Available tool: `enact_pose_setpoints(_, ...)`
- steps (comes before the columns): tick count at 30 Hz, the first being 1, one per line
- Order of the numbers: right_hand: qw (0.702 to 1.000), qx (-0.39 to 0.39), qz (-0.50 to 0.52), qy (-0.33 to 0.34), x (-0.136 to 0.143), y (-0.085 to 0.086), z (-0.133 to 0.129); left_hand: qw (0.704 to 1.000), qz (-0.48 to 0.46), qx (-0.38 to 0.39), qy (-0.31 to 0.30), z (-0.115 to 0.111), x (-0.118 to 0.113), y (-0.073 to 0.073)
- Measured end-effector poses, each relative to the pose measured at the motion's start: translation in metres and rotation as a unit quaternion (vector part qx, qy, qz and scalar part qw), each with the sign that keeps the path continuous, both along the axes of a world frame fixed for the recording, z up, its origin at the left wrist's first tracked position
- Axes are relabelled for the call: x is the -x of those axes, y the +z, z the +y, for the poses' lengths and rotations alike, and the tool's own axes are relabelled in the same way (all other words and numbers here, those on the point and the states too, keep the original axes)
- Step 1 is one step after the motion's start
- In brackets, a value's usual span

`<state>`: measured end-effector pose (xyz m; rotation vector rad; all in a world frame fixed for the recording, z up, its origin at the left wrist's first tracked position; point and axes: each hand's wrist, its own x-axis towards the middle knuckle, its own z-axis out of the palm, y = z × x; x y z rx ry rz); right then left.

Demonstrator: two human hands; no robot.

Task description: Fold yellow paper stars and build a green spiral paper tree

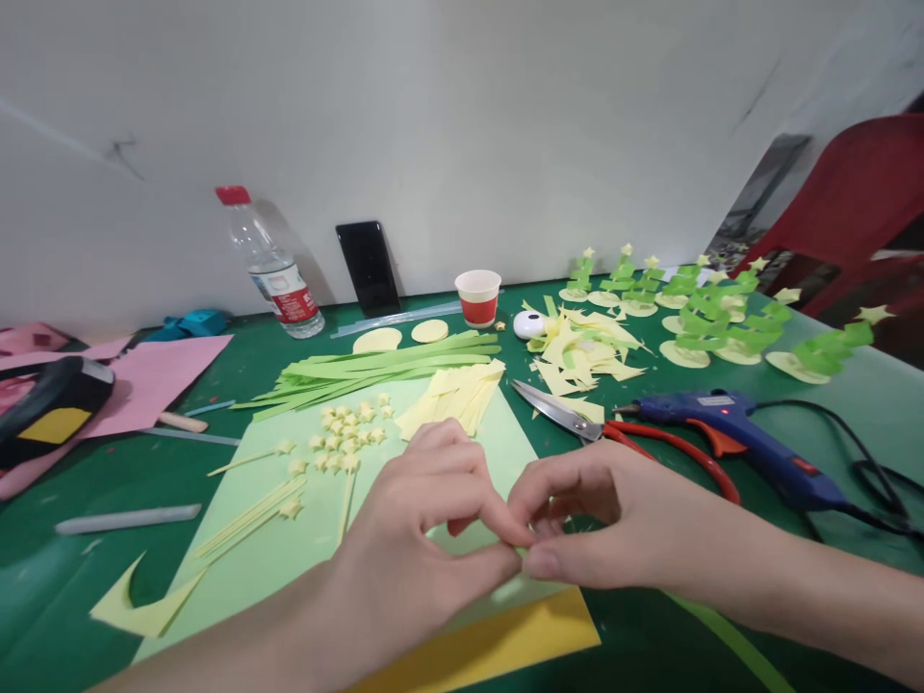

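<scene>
My left hand (437,515) and my right hand (613,510) meet over a pale green sheet (281,525), thumbs and forefingers pinched together. Between the fingertips a bit of green paper strip (736,643) shows; its long tail comes out below my right wrist. The fingers hide most of the pinched end. Left of my hands lie several small folded paper stars (350,433) and thin pale strips (242,520), a few tipped with a star. Fanned cream strips (454,397) and a pile of green strips (375,368) lie just beyond my left hand.
Red-handled scissors (567,414) and a blue glue gun (743,438) with its cable lie right. Behind stand star-topped green spirals (704,318), paper scraps (584,351), a paper cup (478,296), a phone (368,269) and a bottle (278,274). A black-yellow tool (54,409) sits left.
</scene>
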<state>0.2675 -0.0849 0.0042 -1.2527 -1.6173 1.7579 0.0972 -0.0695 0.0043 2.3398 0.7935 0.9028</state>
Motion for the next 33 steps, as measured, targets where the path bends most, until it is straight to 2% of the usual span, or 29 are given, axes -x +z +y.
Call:
enact_pose_setpoints(6,1.0,-0.021,-0.008,0.011,0.001,0.006,-0.001,1.0,-0.018,0.023,0.001,0.0,-0.002,0.001)
enact_pose_setpoints(9,1.0,-0.012,-0.008,0.02,-0.001,0.007,0.002,0.998,-0.011,0.043,-0.034,-0.001,-0.002,0.002)
enact_pose_setpoints(13,0.998,0.04,0.008,0.046,-0.005,0.005,0.005,0.993,0.002,0.083,-0.083,-0.002,0.0,0.002)
enact_pose_setpoints(16,0.998,0.049,0.014,0.048,-0.006,0.003,0.004,0.995,-0.037,0.083,-0.049,-0.002,0.0,0.001)
enact_pose_setpoints(20,0.999,0.012,0.006,0.042,-0.005,0.002,0.002,0.991,-0.061,0.115,0.005,-0.003,-0.002,0.001)
enact_pose_setpoints(25,0.999,-0.008,0.005,0.034,0.0,0.002,0.0,0.99,-0.058,0.127,0.009,-0.003,-0.004,-0.002)
enact_pose_setpoints(29,1.0,-0.003,-0.002,0.009,0.0,0.003,-0.001,0.996,-0.027,0.084,-0.03,-0.001,-0.003,0.002)
enact_pose_setpoints(33,0.998,0.04,0.004,0.044,-0.006,0.006,0.002,0.992,0.01,0.077,-0.095,0.0,0.0,0.01)
